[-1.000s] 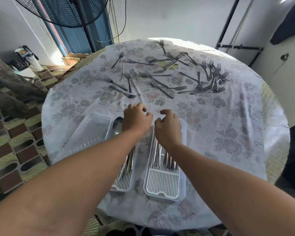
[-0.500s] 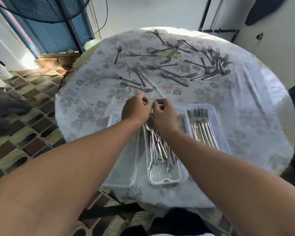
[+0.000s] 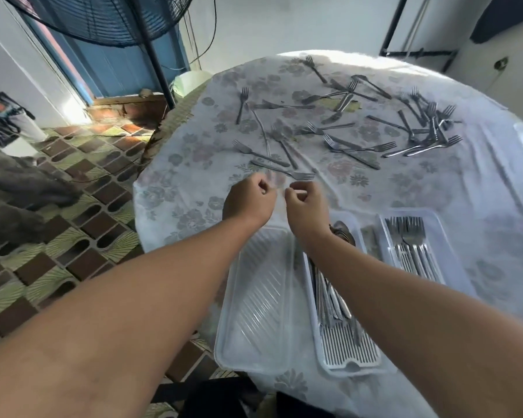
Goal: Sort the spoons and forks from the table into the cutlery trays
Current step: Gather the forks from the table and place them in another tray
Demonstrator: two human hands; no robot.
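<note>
Floral cloth covers the round table in front of me, with patterned floor tiles to my left and a standing fan by the blue door at the far left. Loose forks lie scattered across the far half of the table, well beyond my fingers, with a denser heap toward the far right. My left hand and my right hand hover close together above the cloth, just short of the nearest fork, which lies crosswise with its tines pointing right, just beyond my knuckles. Both hands have their fingers curled in, thumbs against the fingertips; the space between them is blurred, so I cannot tell whether either one has hold of anything. Nearer to me sit three clear trays side by side. The left tray lies under my left forearm and shows only its ribbed bottom. The middle tray is partly hidden by my right forearm and holds spoons, their bowls toward the far end near my right wrist. The right tray holds forks laid lengthwise with their tines pointing away from me, to the right of my right hand and apart from it.
</note>
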